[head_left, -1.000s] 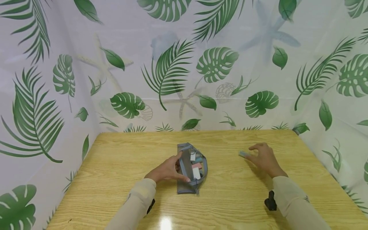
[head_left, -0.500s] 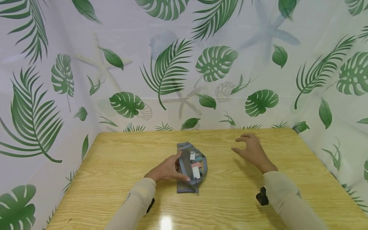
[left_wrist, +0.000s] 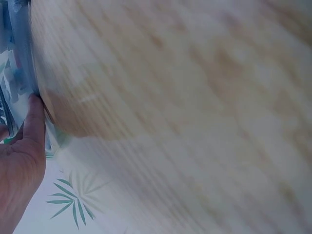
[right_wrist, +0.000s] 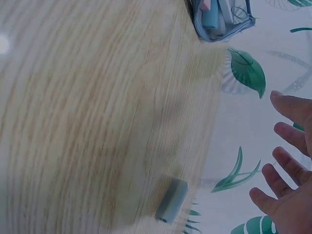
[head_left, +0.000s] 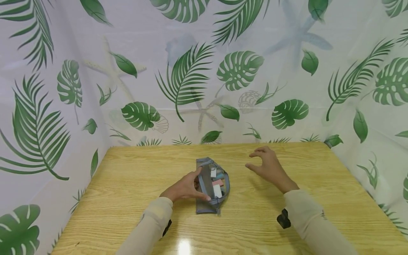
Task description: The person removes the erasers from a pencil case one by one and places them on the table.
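My left hand (head_left: 186, 187) grips a grey zip pouch (head_left: 206, 207), thumb at its near end and fingers at the side, with its mouth gaping to the right. Inside the pouch show a white piece (head_left: 217, 191), a pink piece (head_left: 218, 183), a blue piece (right_wrist: 210, 18) and a white piece with a ring (head_left: 213, 172). My right hand (head_left: 271, 168) is over the table right of the pouch, fingers spread and loosely bent, holding nothing. A small blue-grey block (right_wrist: 171, 201) lies on the table in the right wrist view, hidden behind the hand in the head view.
The wooden table (head_left: 143, 163) reaches back to a white leaf-printed sheet (head_left: 197, 134), which also rises along its left and right sides. Dark wrist mounts (head_left: 283, 219) stick out under the sleeves.
My right hand has moved left toward the pouch; the blue-grey block, seen at its thumb one second ago, is no longer visible in the head view. The left hand and pouch stay put.
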The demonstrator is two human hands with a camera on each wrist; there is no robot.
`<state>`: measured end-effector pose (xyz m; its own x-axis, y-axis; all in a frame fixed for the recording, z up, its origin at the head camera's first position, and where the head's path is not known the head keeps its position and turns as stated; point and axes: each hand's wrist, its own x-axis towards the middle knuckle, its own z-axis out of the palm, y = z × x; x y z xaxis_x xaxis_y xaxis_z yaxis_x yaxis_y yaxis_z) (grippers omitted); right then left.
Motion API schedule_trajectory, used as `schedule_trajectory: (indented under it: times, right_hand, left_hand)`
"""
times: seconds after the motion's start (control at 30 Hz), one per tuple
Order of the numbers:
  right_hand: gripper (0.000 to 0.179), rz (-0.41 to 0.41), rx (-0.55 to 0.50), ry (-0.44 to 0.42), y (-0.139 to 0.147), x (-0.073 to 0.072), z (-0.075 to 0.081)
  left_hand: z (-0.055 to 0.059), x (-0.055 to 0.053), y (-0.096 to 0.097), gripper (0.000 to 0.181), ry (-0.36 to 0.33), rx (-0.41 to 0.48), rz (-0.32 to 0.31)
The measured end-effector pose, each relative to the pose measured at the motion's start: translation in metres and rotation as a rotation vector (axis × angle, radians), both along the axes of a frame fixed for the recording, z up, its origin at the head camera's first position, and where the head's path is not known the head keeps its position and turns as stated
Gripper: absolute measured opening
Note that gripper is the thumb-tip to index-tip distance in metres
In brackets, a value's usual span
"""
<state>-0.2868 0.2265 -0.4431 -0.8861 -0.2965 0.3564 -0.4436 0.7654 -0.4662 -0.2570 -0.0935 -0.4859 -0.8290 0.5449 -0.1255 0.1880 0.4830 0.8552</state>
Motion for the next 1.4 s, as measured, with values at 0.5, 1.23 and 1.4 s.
schedule_trajectory:
  times: [0.5,1.23,1.4]
  right_hand:
    - [0.034,0.059,-0.007,0.010,-0.022,0.007,-0.008]
    - [0.030,0.230,0.001,-0.103,-0.055,0.020,-0.013]
    - [0.029,0.286,0.013,-0.127,-0.059,0.021,-0.016]
  left_hand:
    - [-0.002,-0.001,0.000,0.122,-0.008,-0.026,0.009]
    - [-0.003,-0.001,0.000,0.122,-0.030,0.001,0.013]
    - [-0.004,-0.002,0.000,0.122,-0.037,0.000,0.018]
